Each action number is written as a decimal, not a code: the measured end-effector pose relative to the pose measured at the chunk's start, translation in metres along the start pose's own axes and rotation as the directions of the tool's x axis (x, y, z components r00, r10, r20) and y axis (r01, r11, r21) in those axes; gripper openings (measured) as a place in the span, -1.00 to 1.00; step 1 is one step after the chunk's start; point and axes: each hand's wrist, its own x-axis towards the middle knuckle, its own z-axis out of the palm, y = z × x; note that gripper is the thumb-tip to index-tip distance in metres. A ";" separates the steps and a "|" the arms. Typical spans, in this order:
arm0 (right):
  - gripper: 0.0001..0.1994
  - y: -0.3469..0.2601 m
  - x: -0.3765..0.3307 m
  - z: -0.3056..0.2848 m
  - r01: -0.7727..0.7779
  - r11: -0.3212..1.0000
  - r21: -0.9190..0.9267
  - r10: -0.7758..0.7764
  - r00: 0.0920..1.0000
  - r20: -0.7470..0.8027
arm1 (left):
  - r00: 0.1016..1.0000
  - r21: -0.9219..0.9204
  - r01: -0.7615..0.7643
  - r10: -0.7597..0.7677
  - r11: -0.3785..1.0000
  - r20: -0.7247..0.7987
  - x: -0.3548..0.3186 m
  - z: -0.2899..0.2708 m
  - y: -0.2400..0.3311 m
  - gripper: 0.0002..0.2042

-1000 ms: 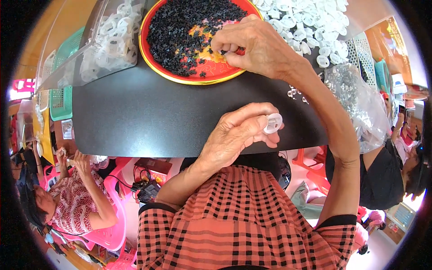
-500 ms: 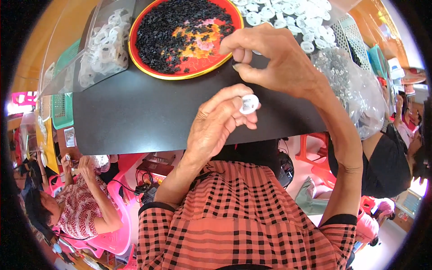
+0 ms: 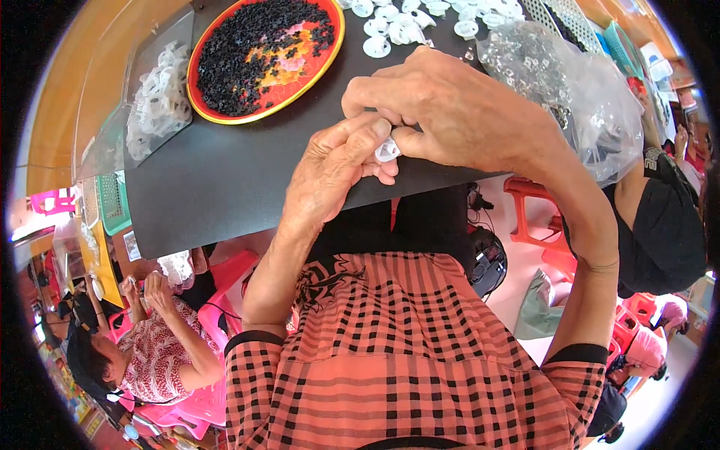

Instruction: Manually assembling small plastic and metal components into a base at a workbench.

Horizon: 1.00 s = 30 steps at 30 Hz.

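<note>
My left hand [image 3: 324, 166] pinches a small round white plastic part [image 3: 388, 151] between thumb and fingers, above the near side of the dark table [image 3: 210, 187]. My right hand [image 3: 459, 109] has come against it, thumb and forefinger closed at the part's upper edge. Whatever sits between the right fingertips is hidden. Beyond the hands lies a round red tray [image 3: 306, 85] with a yellow rim, bearing many tiny black pieces [image 3: 231, 69]. Loose white parts [image 3: 403, 28] like the held one are spread at the table's far side.
At the left stands a clear plastic bin [image 3: 112, 154] with white parts [image 3: 159, 94]. A clear bag [image 3: 607, 124] of small metal-looking bits lies on the right. Green baskets flank both sides. A co-worker [image 3: 165, 337] sits at the lower left; red stools stand right.
My right hand has moved down and left from near the tray to meet the white part in my left hand. The whole view has shifted, with the tray now farther left.
</note>
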 end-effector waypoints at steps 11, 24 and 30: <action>-0.85 0.015 -0.017 -0.002 -0.136 0.960 0.244 0.160 0.984 -0.083 | 0.997 -0.343 0.011 0.017 0.939 0.078 0.009 0.005 -0.014 -0.69; -0.95 0.013 -0.027 0.026 -0.063 0.998 -0.024 0.046 0.889 -0.456 | 0.993 -0.289 -0.115 0.117 0.950 -0.009 0.011 0.012 -0.018 -0.68; -0.92 0.015 -0.028 0.025 -0.088 0.989 0.115 0.127 0.912 -0.390 | 0.996 -0.250 -0.088 0.086 0.964 -0.018 0.010 0.013 -0.016 -0.69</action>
